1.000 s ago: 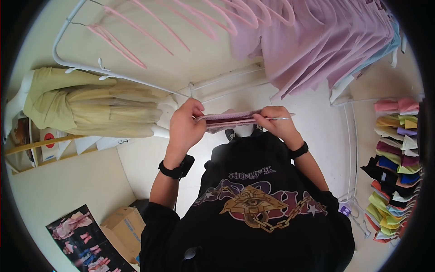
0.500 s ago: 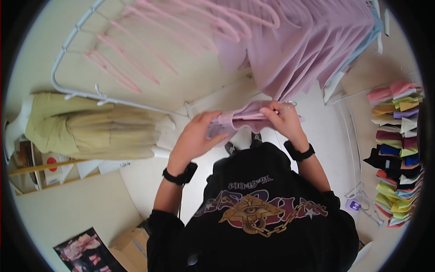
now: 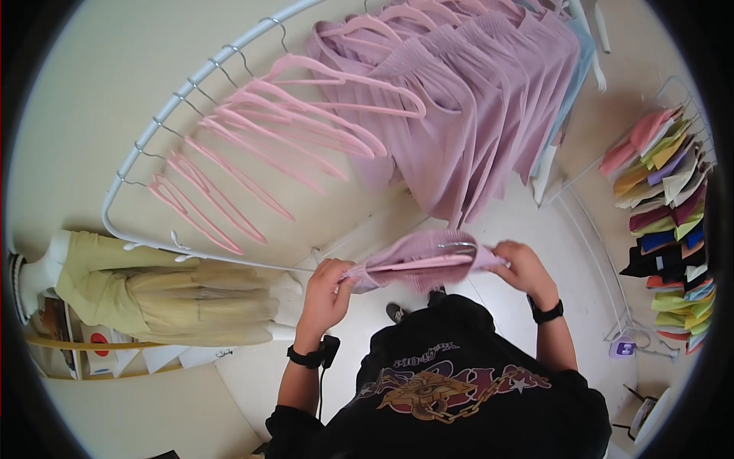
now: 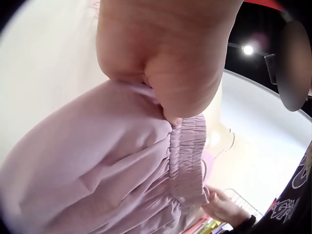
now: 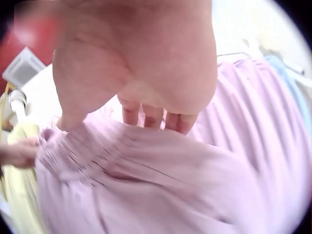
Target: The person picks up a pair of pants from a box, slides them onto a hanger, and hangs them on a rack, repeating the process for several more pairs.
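Note:
A lilac garment with a gathered elastic waist (image 4: 187,156) is stretched between both hands in front of the body. My left hand (image 3: 326,294) pinches the left end of its waistband. At the other end, my right hand (image 3: 526,268) grips the waistband, the thumb on one side and the fingers on the other. The waist gapes upward in the head view, and a pink hanger (image 3: 420,264) lies inside it, its metal hook standing out near the right side. Cloth hides the hanger's ends.
Ahead, a white rail (image 3: 177,96) carries several bare pink hangers (image 3: 321,115) and similar lilac garments (image 3: 459,107). A mannequin in yellow-green clothing (image 3: 153,287) is at the left, over a shelf with papers. Folded colourful cloths (image 3: 665,222) hang at the right.
The right hand has left the hanger's hook and moved outward to the waistband's right end. The waist is pulled wider, showing the hanger inside. The head view has tilted up toward the rail.

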The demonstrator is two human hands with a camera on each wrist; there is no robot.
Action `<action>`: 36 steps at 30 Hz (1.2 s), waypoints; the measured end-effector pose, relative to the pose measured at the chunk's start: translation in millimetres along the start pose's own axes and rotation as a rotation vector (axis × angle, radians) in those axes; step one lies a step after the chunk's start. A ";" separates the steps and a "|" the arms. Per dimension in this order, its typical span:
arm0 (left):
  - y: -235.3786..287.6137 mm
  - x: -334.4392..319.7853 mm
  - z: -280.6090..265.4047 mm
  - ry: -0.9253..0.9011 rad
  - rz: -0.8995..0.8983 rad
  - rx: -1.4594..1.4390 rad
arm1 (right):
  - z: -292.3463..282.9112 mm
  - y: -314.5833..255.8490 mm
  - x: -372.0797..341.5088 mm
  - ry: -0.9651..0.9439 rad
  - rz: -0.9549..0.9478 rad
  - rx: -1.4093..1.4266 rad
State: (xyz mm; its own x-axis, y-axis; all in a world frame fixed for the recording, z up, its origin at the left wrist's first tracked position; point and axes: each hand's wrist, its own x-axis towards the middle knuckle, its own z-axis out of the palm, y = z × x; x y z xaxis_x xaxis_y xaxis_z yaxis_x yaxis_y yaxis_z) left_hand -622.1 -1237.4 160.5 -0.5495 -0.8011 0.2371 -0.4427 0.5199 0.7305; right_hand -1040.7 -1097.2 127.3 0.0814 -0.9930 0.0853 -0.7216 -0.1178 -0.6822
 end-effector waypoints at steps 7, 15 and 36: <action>53.2 54.4 6.3 -0.039 0.165 0.004 | -28.2 -2.8 -54.8 0.228 0.180 0.226; 140.6 213.9 -16.9 0.142 0.638 0.460 | -65.9 -2.2 -74.3 0.498 0.330 0.073; 107.3 181.9 -49.7 0.058 0.287 0.784 | -78.1 -27.5 83.9 0.347 0.231 0.632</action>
State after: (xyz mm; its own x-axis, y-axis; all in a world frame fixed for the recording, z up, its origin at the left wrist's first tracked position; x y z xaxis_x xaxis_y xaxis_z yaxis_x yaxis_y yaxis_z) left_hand -734.3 -1342.2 313.9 -0.6878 -0.6093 0.3945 -0.6678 0.7442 -0.0150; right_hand -1067.7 -1176.8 209.9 -0.3200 -0.9465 0.0422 -0.1541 0.0080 -0.9880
